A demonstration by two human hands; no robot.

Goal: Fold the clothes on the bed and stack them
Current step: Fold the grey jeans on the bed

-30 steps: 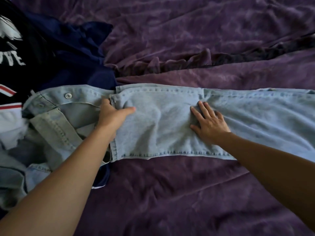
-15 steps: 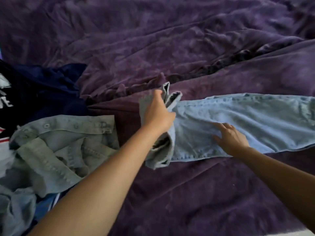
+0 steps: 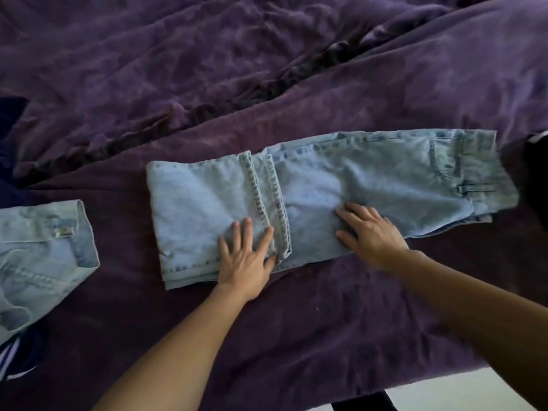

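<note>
left hand [image 3: 246, 259] lies flat and wide on the jeans [image 3: 370, 179], fingers straight and fanned, palm pressing the folded-back leg end just beside the two hems [image 3: 267, 203], whose thick stitched edges run side by side in pale ribbed bands. right hand [image 3: 373, 235] is likewise spread and flat, holding nothing, its fingers reaching left across the smoother thigh part of the same jeans, near the lower edge. the jeans are light blue washed denim, heavy and slightly mottled, laid in a long narrow strip across the middle of the bed, with the lower legs doubled over into a squarish panel at the left end. at the right end sits the waistband [image 3: 486, 161], with a flat belt loop [image 3: 474, 188] and the curved seam of a pocket [image 3: 441, 164]. under everything spreads a purple bedspread [image 3: 296, 84], soft and velvety, its nap showing lighter patches, with a deep rumpled crease running diagonally behind the jeans. well apart at the left edge lies a second denim garment [image 3: 38, 262] of the same pale blue, crumpled, with a turned band and a small metal snap [image 3: 63, 231]. below it a dark cloth with white stripes [image 3: 12, 357] peeks out. a pale strip of floor [image 3: 444, 390] shows past the bed's near edge at lower right.
</note>
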